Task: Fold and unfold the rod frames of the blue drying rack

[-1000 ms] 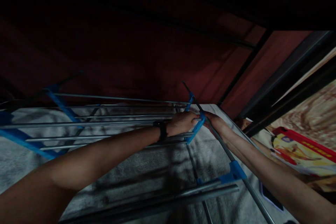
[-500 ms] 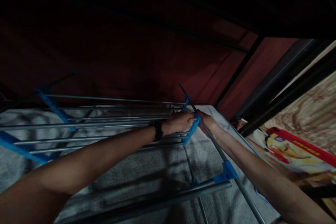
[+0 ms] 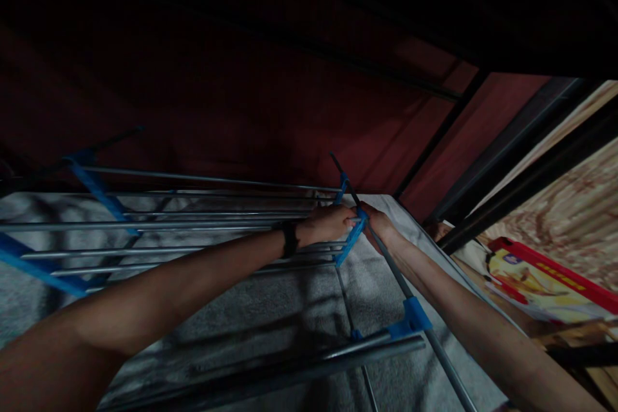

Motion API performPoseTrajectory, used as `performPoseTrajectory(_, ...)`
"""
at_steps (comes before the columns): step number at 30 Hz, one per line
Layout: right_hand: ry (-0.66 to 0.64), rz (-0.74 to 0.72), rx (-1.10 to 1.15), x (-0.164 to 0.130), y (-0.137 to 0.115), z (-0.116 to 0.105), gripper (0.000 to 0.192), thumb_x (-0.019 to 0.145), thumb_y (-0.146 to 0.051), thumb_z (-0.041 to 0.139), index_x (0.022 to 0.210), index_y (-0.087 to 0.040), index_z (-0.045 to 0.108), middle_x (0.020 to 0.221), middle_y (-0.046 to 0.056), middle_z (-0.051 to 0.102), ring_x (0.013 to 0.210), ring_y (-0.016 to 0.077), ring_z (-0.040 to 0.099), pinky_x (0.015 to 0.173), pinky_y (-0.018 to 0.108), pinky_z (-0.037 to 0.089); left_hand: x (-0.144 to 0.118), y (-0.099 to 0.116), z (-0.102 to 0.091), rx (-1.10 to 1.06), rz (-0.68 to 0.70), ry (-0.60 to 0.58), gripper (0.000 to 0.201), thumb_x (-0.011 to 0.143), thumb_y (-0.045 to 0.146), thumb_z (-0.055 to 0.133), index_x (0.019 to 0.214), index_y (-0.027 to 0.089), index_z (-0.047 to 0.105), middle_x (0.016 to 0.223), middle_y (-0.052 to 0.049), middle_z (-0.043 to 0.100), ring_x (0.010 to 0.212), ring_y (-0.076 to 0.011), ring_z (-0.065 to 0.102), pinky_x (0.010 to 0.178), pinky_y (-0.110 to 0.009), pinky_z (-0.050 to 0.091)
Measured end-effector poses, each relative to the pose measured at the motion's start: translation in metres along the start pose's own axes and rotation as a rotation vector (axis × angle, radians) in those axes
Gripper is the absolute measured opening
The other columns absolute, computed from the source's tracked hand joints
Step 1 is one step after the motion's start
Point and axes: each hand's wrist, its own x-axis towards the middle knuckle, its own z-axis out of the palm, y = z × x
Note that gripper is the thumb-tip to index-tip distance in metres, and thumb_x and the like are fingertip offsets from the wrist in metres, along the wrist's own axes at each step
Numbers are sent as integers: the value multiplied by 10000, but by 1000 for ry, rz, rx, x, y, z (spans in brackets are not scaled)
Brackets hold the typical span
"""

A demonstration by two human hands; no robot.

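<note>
Rails of a metal drying rack run across the left half of the view, parallel and level, joined at their left ends by blue plastic brackets. No garment hangs on any rail that shows. Beneath the rack lies a grey towel-like cloth, spread flat over the surface below.

Left forearm crosses from the lower left, with a dark wristband at the wrist. Left hand is closed over the right-hand ends of the rails, touching the blue end bracket where the rails meet the side bar.

Right hand meets the same joint from the other side, fingers curled about the dark side tube just beside the bracket; how tightly it clenches cannot be told in the dim light. The two hands almost touch at this corner.

Further right and nearer the camera, a second blue connector joins the side tube to a lower rail. At the far right, well apart from the rack, lies a red and yellow printed package.

Judged from this state, the rack's near wing stands roughly level and both hands are engaged at one hinge corner. Whether that wing is locked there cannot be told.
</note>
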Motion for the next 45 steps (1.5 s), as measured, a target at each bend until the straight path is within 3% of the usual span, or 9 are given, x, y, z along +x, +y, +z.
performPoseTrajectory(4,33,36,101,-5,-4,6,265,848,-437,565,665,-251,608,612,-18,595,642,165,527,683,291,429,-3,2,1,4,-22,3,348,1013,392,485,1157,248,767,1192,-114,761,1070,-317,712,900,-392,547)
performPoseTrajectory(17,52,59,116,-3,-4,7,264,773,-492,643,673,-263,556,636,1,622,710,212,592,723,340,445,-7,-1,4,45,30,39,321,1010,358,483,1106,253,770,1118,-87,769,1056,-277,707,909,-352,530)
performPoseTrajectory(26,89,8,63,-4,-5,23,202,731,-427,648,666,-250,575,623,-20,591,653,165,524,671,309,423,-11,-11,3,4,-8,20,331,1004,388,509,1142,252,778,1158,-97,767,1060,-295,710,930,-384,535)
performPoseTrajectory(37,13,18,111,-6,0,18,405,772,-627,691,675,-263,543,599,-23,537,641,171,508,674,319,430,-12,-3,2,14,-36,9,340,1018,363,500,1242,264,735,1243,-85,749,1144,-289,695,988,-396,530)
performPoseTrajectory(45,-32,53,160,-9,0,12,429,805,-632,713,678,-258,547,611,-13,576,664,178,554,684,317,454,-10,5,3,-17,-105,-12,347,1025,376,511,1257,273,748,1247,-89,757,1152,-289,704,1007,-394,531)
